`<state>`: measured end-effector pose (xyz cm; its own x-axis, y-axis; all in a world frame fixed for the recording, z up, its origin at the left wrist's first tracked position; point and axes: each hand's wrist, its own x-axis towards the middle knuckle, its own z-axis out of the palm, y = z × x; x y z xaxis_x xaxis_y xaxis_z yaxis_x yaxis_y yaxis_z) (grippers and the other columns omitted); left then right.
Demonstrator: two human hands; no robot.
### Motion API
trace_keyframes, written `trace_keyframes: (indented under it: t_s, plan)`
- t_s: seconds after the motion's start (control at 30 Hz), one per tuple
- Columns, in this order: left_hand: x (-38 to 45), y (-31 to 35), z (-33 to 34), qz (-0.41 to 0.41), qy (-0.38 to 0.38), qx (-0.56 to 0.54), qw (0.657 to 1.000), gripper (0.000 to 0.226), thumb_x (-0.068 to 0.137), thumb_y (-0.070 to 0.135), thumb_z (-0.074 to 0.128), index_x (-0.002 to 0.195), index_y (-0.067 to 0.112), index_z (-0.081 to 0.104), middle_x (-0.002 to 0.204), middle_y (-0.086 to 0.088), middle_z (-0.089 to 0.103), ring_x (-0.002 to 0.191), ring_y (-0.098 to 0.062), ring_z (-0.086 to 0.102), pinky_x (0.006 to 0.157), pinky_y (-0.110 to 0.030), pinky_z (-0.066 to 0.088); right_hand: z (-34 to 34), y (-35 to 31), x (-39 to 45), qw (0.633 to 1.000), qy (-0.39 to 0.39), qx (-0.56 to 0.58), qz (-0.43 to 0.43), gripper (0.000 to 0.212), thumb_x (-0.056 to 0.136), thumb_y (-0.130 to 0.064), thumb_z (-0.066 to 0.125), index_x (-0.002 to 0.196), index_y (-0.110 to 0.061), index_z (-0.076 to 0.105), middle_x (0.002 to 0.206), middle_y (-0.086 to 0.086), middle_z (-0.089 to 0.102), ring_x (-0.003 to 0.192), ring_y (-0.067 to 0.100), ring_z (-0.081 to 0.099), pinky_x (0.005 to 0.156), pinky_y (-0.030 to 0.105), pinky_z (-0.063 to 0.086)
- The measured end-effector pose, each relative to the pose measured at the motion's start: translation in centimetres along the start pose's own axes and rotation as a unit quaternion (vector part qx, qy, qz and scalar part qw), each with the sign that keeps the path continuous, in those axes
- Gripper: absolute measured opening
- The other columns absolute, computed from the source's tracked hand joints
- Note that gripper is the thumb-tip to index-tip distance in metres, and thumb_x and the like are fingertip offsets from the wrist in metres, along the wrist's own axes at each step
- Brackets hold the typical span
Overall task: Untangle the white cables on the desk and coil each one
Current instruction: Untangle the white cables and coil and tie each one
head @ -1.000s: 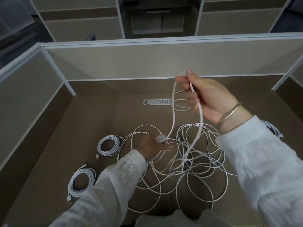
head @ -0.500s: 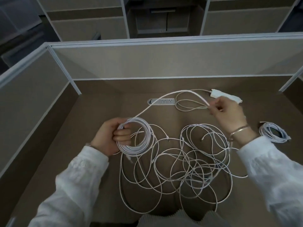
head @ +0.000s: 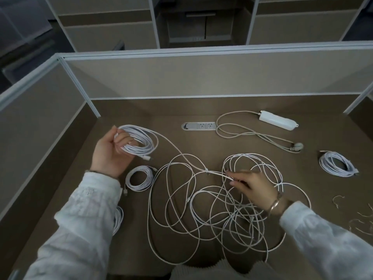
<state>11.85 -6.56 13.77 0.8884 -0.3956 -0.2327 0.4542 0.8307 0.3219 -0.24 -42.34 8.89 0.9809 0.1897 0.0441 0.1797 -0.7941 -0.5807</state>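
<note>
The setting was an open-plan office, viewed at one cubicle workstation. A brown desk filled the lower two thirds of the frame and was enclosed at the back and on both sides by beige fabric partition panels with pale metal trim. A recessed power socket strip was set into the desk surface at centre, and a white power adapter with its lead lay to its right. Further identical partitioned cubicles with desks were visible along the top of the frame.
</note>
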Motion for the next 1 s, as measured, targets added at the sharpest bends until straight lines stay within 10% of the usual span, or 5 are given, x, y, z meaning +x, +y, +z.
trace_keyframes:
  t_s: [0.17, 0.57, 1.0]
  plan:
    - [-0.2, -0.9, 0.9, 0.041, 0.034, 0.073, 0.996, 0.038, 0.100, 0.033, 0.041, 0.066, 0.018, 0.048, 0.050, 0.009, 0.034, 0.043, -0.006, 0.035, 0.050, -0.021, 0.044, 0.7, -1.2, -1.2, 0.999, 0.029, 0.030, 0.019, 0.006, 0.082, -0.018, 0.072, 0.083, -0.020, 0.067, 0.066, -0.014, 0.062, 0.064, 0.004, 0.060, 0.064, 0.016, 0.043]
    - [-0.4, -6.9, 4.2, 0.072, 0.062, 0.433, 0.897, 0.028, 0.099, 0.026, 0.045, 0.076, 0.011, 0.047, 0.057, -0.007, 0.056, 0.051, -0.024, 0.058, 0.056, -0.029, 0.051, -2.8, -10.8, 1.9, 0.990, 0.048, 0.102, -0.081, 0.005, 0.091, -0.013, 0.058, 0.088, -0.014, 0.062, 0.063, -0.013, 0.061, 0.057, -0.006, 0.053, 0.059, 0.004, 0.035]
    - [-2.3, -11.7, 6.3, -0.232, -0.057, 0.206, 0.949, 0.034, 0.098, 0.030, 0.037, 0.071, 0.014, 0.047, 0.038, 0.005, 0.038, 0.031, -0.008, 0.035, 0.040, -0.022, 0.038, -2.3, -9.3, 4.6, 0.955, 0.050, 0.294, 0.006, 0.014, 0.095, -0.008, 0.050, 0.083, -0.013, 0.053, 0.056, 0.005, 0.059, 0.045, 0.033, 0.060, 0.044, 0.038, 0.051]
